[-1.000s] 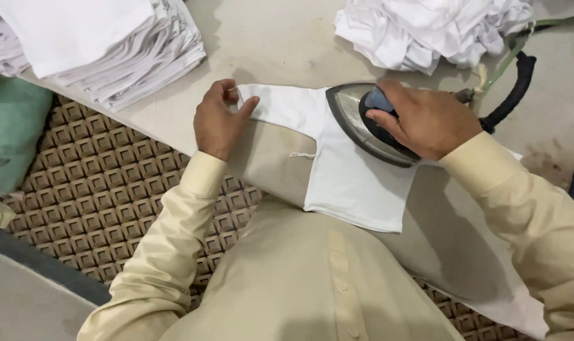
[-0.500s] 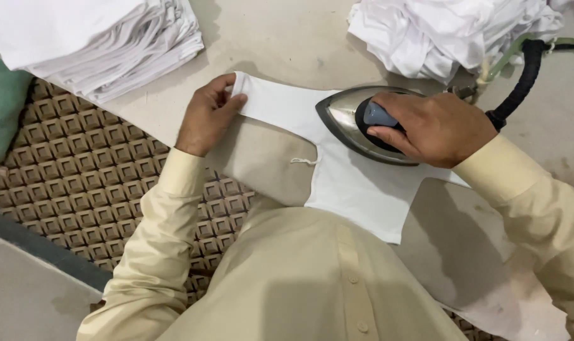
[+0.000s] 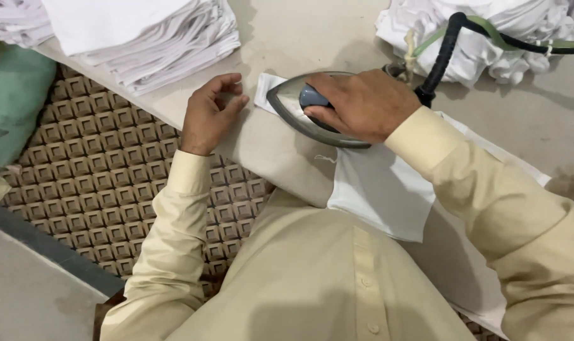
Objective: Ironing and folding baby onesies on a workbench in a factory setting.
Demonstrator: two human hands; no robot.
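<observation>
White cloth (image 3: pixel 375 189) lies flat on the table (image 3: pixel 299 38), under pressing. Right hand (image 3: pixel 362 104) grips the iron (image 3: pixel 299 110) at the cloth's far corner; left hand (image 3: pixel 211 113), loosely curled and holding nothing, rests beside it. Judged next: steady the corner before another pass.

Soft, even indoor light, faint shadows under the arms, sharp focus, no glare.

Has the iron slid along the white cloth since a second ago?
Yes. The iron has slid left along the white cloth, toward the left hand at its end.
</observation>
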